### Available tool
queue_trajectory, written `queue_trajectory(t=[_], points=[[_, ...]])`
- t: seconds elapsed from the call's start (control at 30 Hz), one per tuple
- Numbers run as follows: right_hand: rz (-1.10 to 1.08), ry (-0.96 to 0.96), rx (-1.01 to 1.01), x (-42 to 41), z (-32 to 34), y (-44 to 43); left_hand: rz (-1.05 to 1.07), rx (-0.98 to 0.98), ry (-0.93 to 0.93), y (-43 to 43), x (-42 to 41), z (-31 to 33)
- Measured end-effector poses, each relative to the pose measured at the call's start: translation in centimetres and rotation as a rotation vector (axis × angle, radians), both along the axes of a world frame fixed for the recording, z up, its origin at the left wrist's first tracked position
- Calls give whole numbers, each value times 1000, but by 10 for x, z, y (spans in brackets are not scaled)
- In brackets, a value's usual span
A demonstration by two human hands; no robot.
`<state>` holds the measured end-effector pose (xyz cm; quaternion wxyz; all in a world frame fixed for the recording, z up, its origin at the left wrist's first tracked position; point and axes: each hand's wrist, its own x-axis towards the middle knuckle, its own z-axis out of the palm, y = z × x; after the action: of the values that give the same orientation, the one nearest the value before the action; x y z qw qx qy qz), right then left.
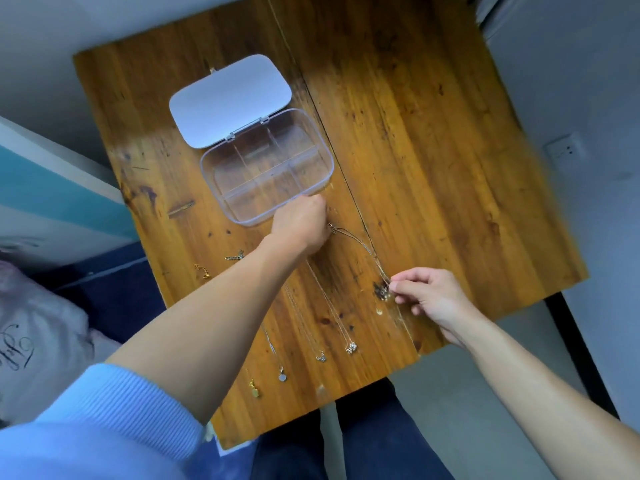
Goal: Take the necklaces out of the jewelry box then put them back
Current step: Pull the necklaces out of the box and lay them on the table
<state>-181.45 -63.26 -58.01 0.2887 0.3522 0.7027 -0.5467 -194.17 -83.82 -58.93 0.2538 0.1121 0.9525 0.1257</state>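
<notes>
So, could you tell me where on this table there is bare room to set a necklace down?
The right half of the table is bare, right of the box and beyond the right hand. A narrower strip lies left of the box. The near middle is crowded: necklaces lie there side by side.

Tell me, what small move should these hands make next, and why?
Probably lift the thin gold chain necklace toward the clear plastic jewelry box. The left hand grips its far end beside the box, the right hand pinches its pendant end, and the box's compartments look empty, so it seems ready to go back in.
</notes>
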Motion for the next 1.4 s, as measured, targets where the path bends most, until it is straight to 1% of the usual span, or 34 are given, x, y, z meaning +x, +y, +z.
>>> queue_trajectory(t=[0.1, 0.23, 0.3, 0.37, 0.43, 0.5, 0.67, 0.73, 0.83, 1.07, 1.17, 1.23, 1.33, 1.4], points=[[-10, 6, -2, 4, 0, 4, -14, 83, -69, -2, -5, 3], [-9, -5, 1, 12, 1, 10, 71, 287, -164, -13, -13, 22], [14, -10, 20, 17, 0, 10, 136, 365, -153, -19, -15, 29], [52, -10, 34, 22, 0, 8, 196, 392, -85, -23, -15, 32], [99, -4, 44, 27, -1, 4, 178, 366, 6, -23, -14, 29], [151, 12, 76, 32, -2, -2, 85, 310, 95, -19, -11, 24], [456, 106, 324, 47, -5, -17, -148, 114, 219, -11, 0, 5], [535, 132, 417, 51, -6, -23, -199, 61, 247, -9, 3, 0], [609, 171, 529, 52, -8, -28, -232, 42, 264, -8, 3, -4], [692, 197, 593, 47, -9, -25, -225, 24, 254, -11, 2, -9], [726, 204, 612, 43, -7, -22, -189, 47, 221, -12, 2, 0], [723, 237, 627, 38, -4, -20, -133, 96, 240, -19, 5, 10], [715, 294, 595, 25, -1, -22, 38, 193, 399, -41, 16, 25], [727, 322, 542, 14, 1, -32, 195, 179, 485, -63, 23, 30]])
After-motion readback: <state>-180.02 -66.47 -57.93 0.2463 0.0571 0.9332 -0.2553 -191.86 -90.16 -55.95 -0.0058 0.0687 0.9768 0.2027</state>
